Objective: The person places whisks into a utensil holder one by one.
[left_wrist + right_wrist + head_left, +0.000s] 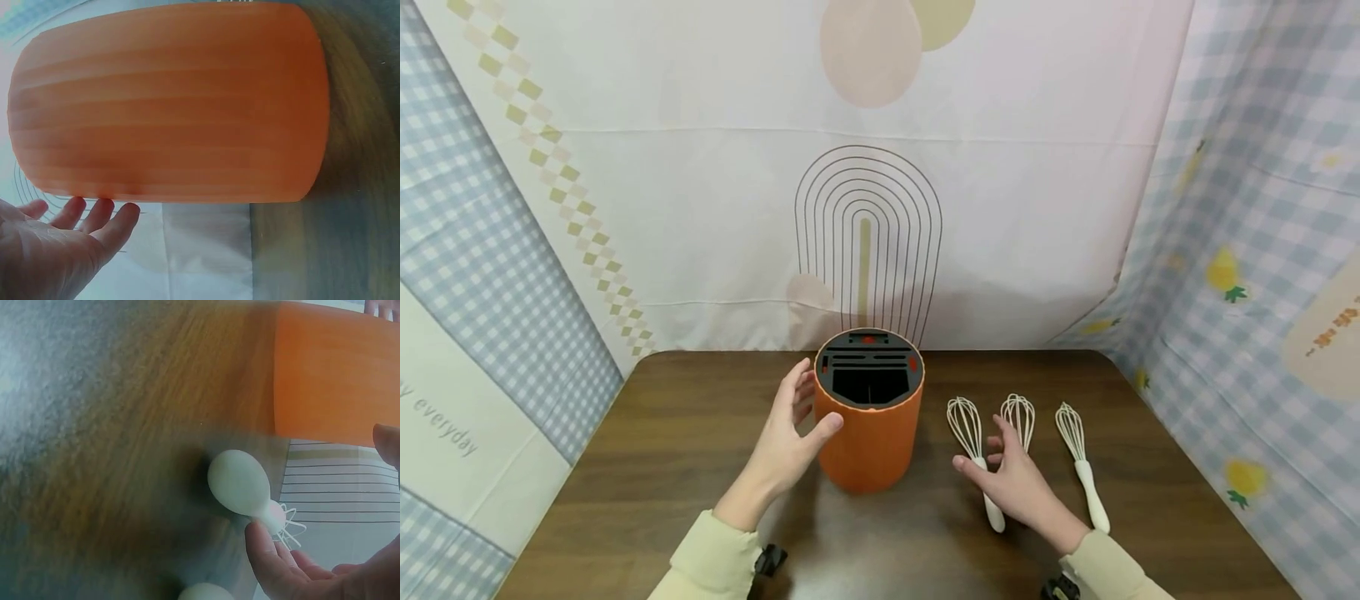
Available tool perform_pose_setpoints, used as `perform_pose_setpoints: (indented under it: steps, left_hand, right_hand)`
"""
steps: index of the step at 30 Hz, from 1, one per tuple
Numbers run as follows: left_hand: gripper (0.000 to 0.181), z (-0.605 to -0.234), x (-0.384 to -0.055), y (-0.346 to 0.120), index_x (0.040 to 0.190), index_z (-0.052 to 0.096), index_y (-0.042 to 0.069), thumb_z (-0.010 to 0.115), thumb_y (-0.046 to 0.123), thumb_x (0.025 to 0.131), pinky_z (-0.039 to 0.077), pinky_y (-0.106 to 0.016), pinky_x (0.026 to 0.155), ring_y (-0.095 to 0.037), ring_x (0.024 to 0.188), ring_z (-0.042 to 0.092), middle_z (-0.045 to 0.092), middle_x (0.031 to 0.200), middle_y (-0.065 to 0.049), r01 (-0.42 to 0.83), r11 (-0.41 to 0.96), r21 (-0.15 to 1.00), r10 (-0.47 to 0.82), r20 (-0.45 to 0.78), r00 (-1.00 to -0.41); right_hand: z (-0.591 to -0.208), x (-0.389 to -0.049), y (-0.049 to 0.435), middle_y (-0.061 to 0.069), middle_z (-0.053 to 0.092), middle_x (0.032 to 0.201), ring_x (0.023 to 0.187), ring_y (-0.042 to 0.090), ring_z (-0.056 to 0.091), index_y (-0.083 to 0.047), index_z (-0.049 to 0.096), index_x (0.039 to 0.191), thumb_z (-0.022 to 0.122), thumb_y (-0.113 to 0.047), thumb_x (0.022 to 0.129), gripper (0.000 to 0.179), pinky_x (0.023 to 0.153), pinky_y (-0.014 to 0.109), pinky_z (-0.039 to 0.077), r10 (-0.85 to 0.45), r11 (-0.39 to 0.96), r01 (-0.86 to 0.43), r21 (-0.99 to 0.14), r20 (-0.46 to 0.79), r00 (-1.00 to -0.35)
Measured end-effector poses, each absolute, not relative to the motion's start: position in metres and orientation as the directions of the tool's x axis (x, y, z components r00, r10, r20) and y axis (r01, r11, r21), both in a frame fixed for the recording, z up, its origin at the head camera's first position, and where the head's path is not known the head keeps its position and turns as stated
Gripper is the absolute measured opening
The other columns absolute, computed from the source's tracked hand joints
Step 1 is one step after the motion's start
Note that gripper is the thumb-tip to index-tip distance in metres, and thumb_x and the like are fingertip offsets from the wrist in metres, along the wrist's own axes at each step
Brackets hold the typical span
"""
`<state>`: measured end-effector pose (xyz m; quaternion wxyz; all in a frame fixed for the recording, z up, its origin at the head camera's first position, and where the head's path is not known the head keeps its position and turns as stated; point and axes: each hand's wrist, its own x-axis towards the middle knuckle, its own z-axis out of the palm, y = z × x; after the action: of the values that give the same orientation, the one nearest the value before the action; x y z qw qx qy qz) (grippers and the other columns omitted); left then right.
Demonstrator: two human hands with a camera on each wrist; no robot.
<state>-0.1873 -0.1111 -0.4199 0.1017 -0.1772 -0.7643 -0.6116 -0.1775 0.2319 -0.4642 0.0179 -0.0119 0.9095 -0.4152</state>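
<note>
An orange knife holder [868,454] with a black slotted top [868,360] stands upright on the table. My left hand [782,454] curves loosely around its left side, thumb in front. In the left wrist view its fingertips [128,212] come close to the holder's wall; contact is unclear. Three white whisks lie to the right: a left whisk [992,510], a middle whisk [1021,408] and a right whisk [1091,496]. Over the first two hovers my right hand [1017,487], its fingers spread. It hides the middle whisk's handle. The right wrist view shows a whisk handle [237,481] beside its fingertips.
The brown wooden table [670,450] meets a white patterned cloth [715,225] at the back. Blue checked cloth [1195,333] hangs on the right, and similar cloth [482,225] on the left.
</note>
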Motion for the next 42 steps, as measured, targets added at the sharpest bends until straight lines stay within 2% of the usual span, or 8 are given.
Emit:
perform_pose_setpoints:
  steps: [9, 12, 18, 23, 28, 32, 37, 42]
  left_hand:
    - [0.076, -0.393, -0.187, -0.108, 0.153, 0.026, 0.012, 0.068, 0.022, 0.09, 0.036, -0.049, 0.105, -0.032, 0.131, 0.041, 0.032, 0.147, -0.012, 0.389, 0.196, 0.9, 0.174, 0.359, -0.917]
    - [0.074, -0.398, -0.192, -0.109, 0.153, 0.029, 0.018, 0.067, 0.025, 0.09, 0.038, -0.047, 0.104, -0.032, 0.13, 0.043, 0.032, 0.147, -0.008, 0.379, 0.231, 0.896, 0.174, 0.345, -0.922]
    - [0.069, -0.421, -0.209, -0.114, 0.149, 0.032, 0.032, 0.068, 0.033, 0.09, 0.038, -0.043, 0.105, -0.02, 0.127, 0.043, 0.034, 0.147, 0.005, 0.412, 0.308, 0.858, 0.156, 0.381, -0.911]
    - [0.069, -0.422, -0.211, -0.112, 0.148, 0.033, 0.036, 0.068, 0.04, 0.089, 0.04, -0.039, 0.104, -0.015, 0.125, 0.044, 0.034, 0.146, 0.01, 0.433, 0.353, 0.829, 0.153, 0.405, -0.901]
    - [0.07, -0.42, -0.205, -0.108, 0.148, 0.034, 0.035, 0.068, 0.044, 0.088, 0.04, -0.035, 0.103, -0.015, 0.124, 0.045, 0.036, 0.144, 0.009, 0.419, 0.391, 0.819, 0.134, 0.4, -0.907]
    - [0.07, -0.419, -0.199, -0.106, 0.147, 0.035, 0.032, 0.069, 0.044, 0.087, 0.04, -0.033, 0.103, -0.014, 0.123, 0.046, 0.036, 0.144, 0.01, 0.419, 0.4, 0.815, 0.114, 0.409, -0.905]
    - [0.067, -0.418, -0.196, -0.105, 0.147, 0.036, 0.031, 0.066, 0.045, 0.088, 0.039, -0.033, 0.104, -0.014, 0.124, 0.045, 0.035, 0.145, 0.012, 0.411, 0.42, 0.809, 0.097, 0.411, -0.907]
    - [0.063, -0.417, -0.196, -0.103, 0.145, 0.037, 0.03, 0.063, 0.047, 0.09, 0.04, -0.034, 0.104, -0.015, 0.124, 0.045, 0.035, 0.147, 0.013, 0.389, 0.436, 0.812, 0.075, 0.398, -0.914]
  right_hand:
    - [-0.468, -0.177, 0.229, 0.024, 0.047, 0.134, 0.113, 0.033, 0.056, -0.009, 0.014, 0.152, 0.072, -0.046, 0.083, 0.097, 0.085, 0.045, 0.05, -0.013, 0.622, 0.038, -0.782, -0.058, -0.998]
    - [-0.47, -0.178, 0.228, 0.024, 0.048, 0.132, 0.111, 0.032, 0.057, -0.008, 0.015, 0.152, 0.072, -0.042, 0.085, 0.094, 0.085, 0.044, 0.05, -0.006, 0.615, 0.046, -0.787, -0.063, -0.998]
    - [-0.473, -0.18, 0.227, 0.025, 0.051, 0.127, 0.106, 0.032, 0.059, -0.002, 0.017, 0.15, 0.072, -0.027, 0.086, 0.088, 0.082, 0.042, 0.051, -0.012, 0.604, 0.034, -0.796, -0.052, -0.999]
    - [-0.474, -0.182, 0.228, 0.026, 0.052, 0.124, 0.098, 0.029, 0.061, 0.002, 0.02, 0.148, 0.07, -0.014, 0.087, 0.081, 0.078, 0.04, 0.052, 0.002, 0.611, 0.046, -0.791, -0.056, -0.998]
    - [-0.475, -0.183, 0.226, 0.028, 0.054, 0.12, 0.091, 0.027, 0.062, 0.007, 0.023, 0.146, 0.068, -0.005, 0.086, 0.075, 0.074, 0.038, 0.053, 0.009, 0.604, 0.046, -0.796, -0.051, -0.999]
    - [-0.476, -0.185, 0.224, 0.028, 0.056, 0.115, 0.087, 0.027, 0.063, 0.009, 0.026, 0.143, 0.067, -0.002, 0.085, 0.072, 0.075, 0.04, 0.053, 0.014, 0.605, 0.048, -0.795, -0.049, -0.999]
    - [-0.48, -0.187, 0.225, 0.017, 0.063, 0.101, 0.087, 0.025, 0.062, 0.009, 0.033, 0.141, 0.068, -0.005, 0.085, 0.067, 0.078, 0.041, 0.05, 0.022, 0.617, 0.062, -0.785, -0.062, -0.998]
    - [-0.482, -0.188, 0.225, 0.01, 0.064, 0.088, 0.078, 0.02, 0.06, 0.013, 0.048, 0.127, 0.07, -0.011, 0.085, 0.053, 0.07, 0.035, 0.05, 0.032, 0.622, 0.077, -0.779, -0.072, -0.997]
